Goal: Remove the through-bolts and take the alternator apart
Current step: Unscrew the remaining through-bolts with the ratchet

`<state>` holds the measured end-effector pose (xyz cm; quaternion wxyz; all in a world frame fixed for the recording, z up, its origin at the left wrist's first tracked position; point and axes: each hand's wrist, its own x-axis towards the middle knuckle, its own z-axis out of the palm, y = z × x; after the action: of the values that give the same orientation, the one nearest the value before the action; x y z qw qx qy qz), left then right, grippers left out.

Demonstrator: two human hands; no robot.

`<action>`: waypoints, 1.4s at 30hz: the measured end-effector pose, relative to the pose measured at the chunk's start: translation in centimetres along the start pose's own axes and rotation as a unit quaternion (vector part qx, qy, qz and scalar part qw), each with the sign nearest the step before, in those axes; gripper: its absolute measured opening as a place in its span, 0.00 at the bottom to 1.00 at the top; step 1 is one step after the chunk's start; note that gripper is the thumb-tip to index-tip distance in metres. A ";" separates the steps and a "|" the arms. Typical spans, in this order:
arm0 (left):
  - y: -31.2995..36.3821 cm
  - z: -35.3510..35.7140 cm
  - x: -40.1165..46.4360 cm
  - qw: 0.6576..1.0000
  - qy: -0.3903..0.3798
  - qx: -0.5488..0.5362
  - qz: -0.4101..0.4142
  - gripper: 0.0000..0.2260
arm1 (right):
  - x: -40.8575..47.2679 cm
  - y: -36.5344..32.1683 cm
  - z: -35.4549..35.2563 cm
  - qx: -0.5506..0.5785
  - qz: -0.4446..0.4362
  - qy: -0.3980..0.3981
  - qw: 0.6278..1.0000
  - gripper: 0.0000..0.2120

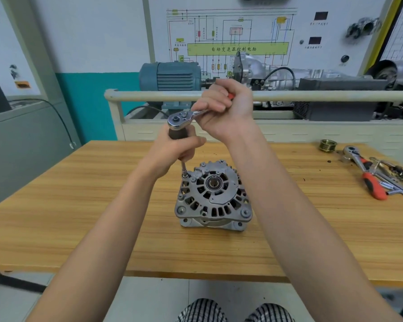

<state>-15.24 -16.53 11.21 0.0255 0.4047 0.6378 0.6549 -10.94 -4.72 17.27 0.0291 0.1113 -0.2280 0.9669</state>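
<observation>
Alternator (pixel 213 196) sits centre frame on the wood-grain desk (pixel 79 205), shaft end up. Left hand (pixel 176 151) clamped on a dark driver handle (pixel 180 133), its shank down on a bolt at the housing's upper-left edge. Right hand (pixel 223 108) wrapped round the ratchet (pixel 179 119) handle on top. Right edge: brass pulley (pixel 327 145), red-handled ratchet (pixel 364 174), loose tools. Behind: blue motor (pixel 171 76), wiring-diagram board (pixel 230 38).

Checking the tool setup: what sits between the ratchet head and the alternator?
In the head view, a dark driver handle gripped by the left hand, then a thin steel extension running down from the ratchet head onto the alternator.
</observation>
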 end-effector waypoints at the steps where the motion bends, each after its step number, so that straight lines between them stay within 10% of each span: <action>1: 0.0 0.2 0.1 1.000 0.010 -0.026 -0.004 0.18 | -0.1 0.3 0.0 0.004 -0.017 0.001 1.000 0.23; 11: -0.9 2.7 0.4 0.948 0.309 -0.070 0.017 0.05 | -4.1 6.1 -2.0 -0.095 -0.325 -0.118 0.933 0.14; 21: 0.0 -0.9 0.5 0.999 -0.026 -0.030 -0.008 0.18 | 0.5 0.0 0.1 -0.004 0.017 -0.018 1.000 0.24; 32: -1.0 2.8 0.8 0.931 0.358 -0.074 0.009 0.14 | -4.1 6.8 -1.7 -0.118 -0.349 -0.118 0.922 0.15; 42: 0.1 -0.5 -0.1 1.000 0.015 0.000 -0.007 0.14 | 0.1 0.2 0.0 0.002 0.001 -0.041 0.999 0.25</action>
<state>-15.37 -17.03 11.32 0.0200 0.3904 0.6410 0.6605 -11.05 -4.92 17.18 0.0185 0.1509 -0.2273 0.9619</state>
